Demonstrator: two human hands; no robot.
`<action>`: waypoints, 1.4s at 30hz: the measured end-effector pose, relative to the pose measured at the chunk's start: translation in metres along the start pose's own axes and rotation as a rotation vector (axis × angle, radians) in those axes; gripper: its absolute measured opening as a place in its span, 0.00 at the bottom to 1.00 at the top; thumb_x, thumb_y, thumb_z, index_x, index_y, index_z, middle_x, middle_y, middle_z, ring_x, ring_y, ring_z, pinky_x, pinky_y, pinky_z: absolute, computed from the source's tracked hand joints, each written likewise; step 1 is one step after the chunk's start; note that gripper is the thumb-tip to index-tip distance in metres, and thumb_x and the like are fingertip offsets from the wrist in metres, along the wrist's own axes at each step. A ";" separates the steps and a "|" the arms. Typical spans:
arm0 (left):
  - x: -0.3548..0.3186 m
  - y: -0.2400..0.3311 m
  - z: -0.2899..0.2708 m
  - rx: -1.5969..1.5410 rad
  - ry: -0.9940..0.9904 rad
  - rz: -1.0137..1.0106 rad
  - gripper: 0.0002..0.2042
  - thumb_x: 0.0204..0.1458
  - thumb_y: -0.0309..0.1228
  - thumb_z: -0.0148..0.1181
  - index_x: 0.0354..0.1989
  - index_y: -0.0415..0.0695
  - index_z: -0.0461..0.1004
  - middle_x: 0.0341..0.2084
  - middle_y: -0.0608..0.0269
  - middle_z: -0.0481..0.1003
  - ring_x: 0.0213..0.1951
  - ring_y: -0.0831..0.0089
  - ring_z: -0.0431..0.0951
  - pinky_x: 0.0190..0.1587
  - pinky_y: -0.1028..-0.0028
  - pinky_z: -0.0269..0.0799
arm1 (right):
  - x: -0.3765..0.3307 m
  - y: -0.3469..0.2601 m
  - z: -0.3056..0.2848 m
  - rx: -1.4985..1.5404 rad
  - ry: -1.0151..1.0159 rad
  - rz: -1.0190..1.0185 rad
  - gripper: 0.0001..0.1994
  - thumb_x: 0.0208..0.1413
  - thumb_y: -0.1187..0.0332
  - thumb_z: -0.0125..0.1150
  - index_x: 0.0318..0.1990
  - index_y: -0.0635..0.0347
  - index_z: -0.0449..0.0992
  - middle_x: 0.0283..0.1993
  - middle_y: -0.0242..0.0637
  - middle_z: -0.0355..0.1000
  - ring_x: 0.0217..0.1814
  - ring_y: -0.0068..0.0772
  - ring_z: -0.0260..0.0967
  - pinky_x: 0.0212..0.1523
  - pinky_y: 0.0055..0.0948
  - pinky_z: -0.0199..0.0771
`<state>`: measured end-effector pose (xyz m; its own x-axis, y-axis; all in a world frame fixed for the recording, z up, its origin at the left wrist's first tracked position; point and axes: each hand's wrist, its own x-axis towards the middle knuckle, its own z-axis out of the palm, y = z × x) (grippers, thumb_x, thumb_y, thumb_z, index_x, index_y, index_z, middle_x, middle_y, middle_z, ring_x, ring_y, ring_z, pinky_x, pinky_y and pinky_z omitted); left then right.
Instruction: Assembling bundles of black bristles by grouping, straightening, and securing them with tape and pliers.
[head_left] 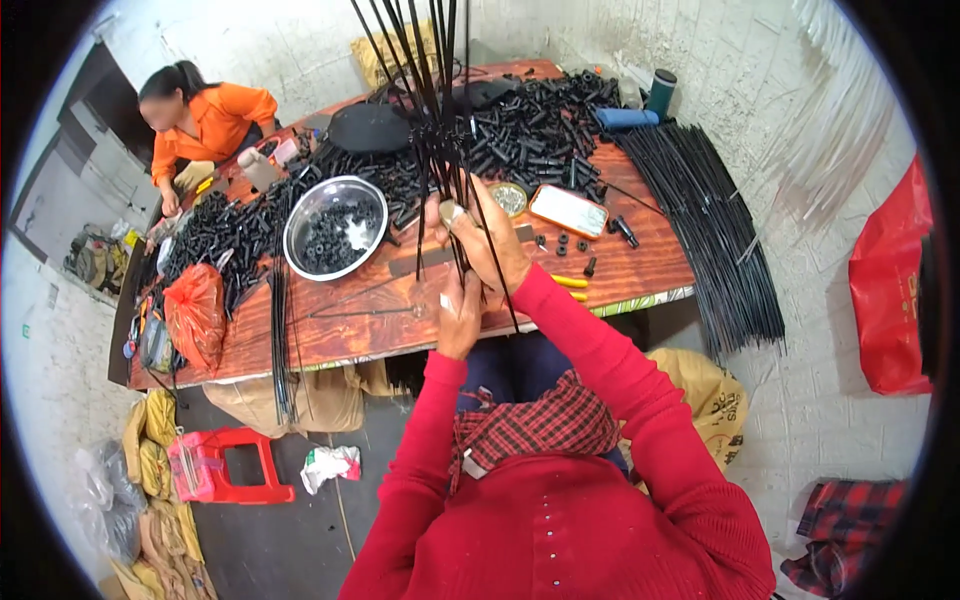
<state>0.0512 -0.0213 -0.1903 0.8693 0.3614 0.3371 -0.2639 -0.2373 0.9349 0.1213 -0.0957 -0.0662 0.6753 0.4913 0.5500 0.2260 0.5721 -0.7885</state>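
A bundle of long thin black rods (408, 62) stands nearly upright in front of me, over the table's near edge. Dark fittings (440, 145) cluster around its middle. My right hand (492, 245) is closed round the bundle just below these fittings, with a tan wrap on one digit. Lower down, my left hand (459, 314) grips the bottom part of the rods, its fingers bent and a white wrap on one of them. One rod slants down past my right wrist. The fingers partly hide where the rods end.
A metal bowl (291, 238) of small black parts stands left of my hands on the wooden table (380, 335). Black tubular pieces (530, 130) are heaped behind. At right lie a white tray (568, 211), yellow-handled tool (571, 283) and rod stack (705, 235). A person in orange (232, 108) sits far left.
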 end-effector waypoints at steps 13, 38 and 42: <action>-0.058 0.084 -0.002 -0.453 -0.137 -0.135 0.19 0.69 0.39 0.47 0.57 0.36 0.65 0.25 0.69 0.64 0.19 0.85 0.59 0.20 0.82 0.54 | -0.020 -0.033 -0.029 -0.142 -0.184 0.128 0.30 0.69 0.53 0.52 0.67 0.67 0.54 0.40 0.37 0.72 0.40 0.25 0.73 0.47 0.29 0.74; -0.055 0.110 -0.011 -0.553 -0.018 -0.128 0.14 0.69 0.40 0.48 0.51 0.41 0.68 0.18 0.70 0.60 0.15 0.85 0.55 0.16 0.83 0.50 | -0.019 -0.053 -0.090 -0.329 0.326 0.121 0.10 0.66 0.70 0.54 0.44 0.67 0.79 0.24 0.29 0.74 0.25 0.15 0.69 0.29 0.20 0.71; -0.056 0.108 -0.016 -0.530 -0.036 -0.114 0.13 0.68 0.38 0.48 0.51 0.42 0.68 0.19 0.70 0.62 0.15 0.85 0.56 0.16 0.84 0.50 | -0.018 -0.055 -0.093 -0.331 0.353 0.081 0.10 0.67 0.71 0.53 0.49 0.68 0.76 0.30 0.29 0.75 0.28 0.14 0.69 0.33 0.17 0.72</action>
<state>-0.0327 -0.0527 -0.1065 0.9159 0.3253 0.2353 -0.3340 0.2920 0.8962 0.1621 -0.1975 -0.0588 0.8838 0.2399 0.4016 0.3353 0.2737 -0.9015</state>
